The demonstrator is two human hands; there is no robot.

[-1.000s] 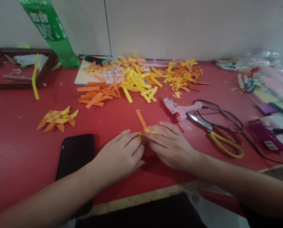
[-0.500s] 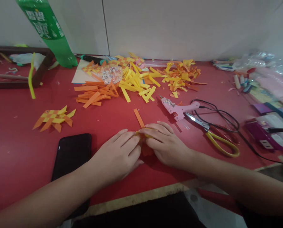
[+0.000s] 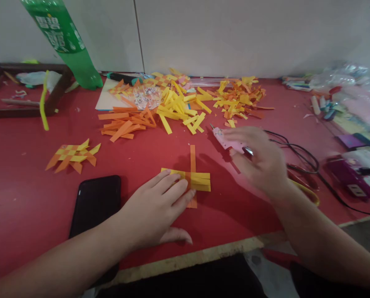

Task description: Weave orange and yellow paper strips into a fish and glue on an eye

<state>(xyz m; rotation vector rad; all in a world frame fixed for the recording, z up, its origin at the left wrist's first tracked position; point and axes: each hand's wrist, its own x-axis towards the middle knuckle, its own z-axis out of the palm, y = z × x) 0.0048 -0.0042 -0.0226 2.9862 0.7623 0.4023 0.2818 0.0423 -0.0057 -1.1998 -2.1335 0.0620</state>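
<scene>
My left hand [image 3: 160,203] lies over crossed paper strips, fingers outstretched and thumb spread apart, pressing them to the table. Yellow paper strips [image 3: 204,182] run sideways there, and orange paper strips [image 3: 193,158] cross them upright; their left part is under my fingers. My right hand [image 3: 257,159], smeared by motion, hovers around a pink hot glue gun [image 3: 225,140], with a gap between thumb and fingers. It hides the gun's rear and most of the scissors [image 3: 305,191]. Whether it touches the gun I cannot tell.
A black phone [image 3: 96,203] lies by my left forearm, with a woven paper fish [image 3: 73,155] beyond it. Behind are piles of orange strips [image 3: 125,122], yellow strips [image 3: 178,103] and scraps [image 3: 242,97]. A green bottle [image 3: 70,45] stands by a frame [image 3: 56,89]. Black cable [image 3: 296,145] trails right.
My right hand has left the paper strips and moved right and up to the glue gun. My left hand has flattened over the strips, and the crossed strips now show.
</scene>
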